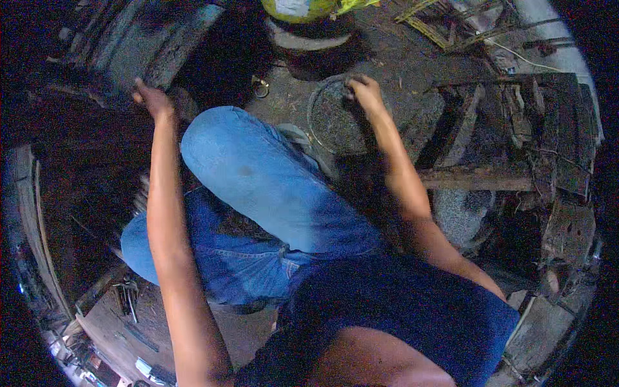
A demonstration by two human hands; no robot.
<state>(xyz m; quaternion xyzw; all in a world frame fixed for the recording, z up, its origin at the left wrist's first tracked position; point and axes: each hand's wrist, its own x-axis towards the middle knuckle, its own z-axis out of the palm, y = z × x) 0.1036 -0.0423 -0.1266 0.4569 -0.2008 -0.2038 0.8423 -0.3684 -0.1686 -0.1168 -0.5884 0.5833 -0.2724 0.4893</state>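
Note:
My left hand is stretched out to the upper left, at the edge of a dark, weathered slab-like thing. Its fingers are curled, and shadow hides what lies in them. Over a round, shallow pan on the ground is my right hand, its fingers bent together. The pan holds dark, grainy matter. Whether the right fingers grip some of it or another small thing is too dark to see. My bent knee in blue jeans comes between the two arms.
A yellow-green round container stands on a dark base beyond the pan. A small brass-coloured ring lies on the ground. Rough wooden framework fills the right side, with yellowish slats behind. Metal tools lie at the lower left.

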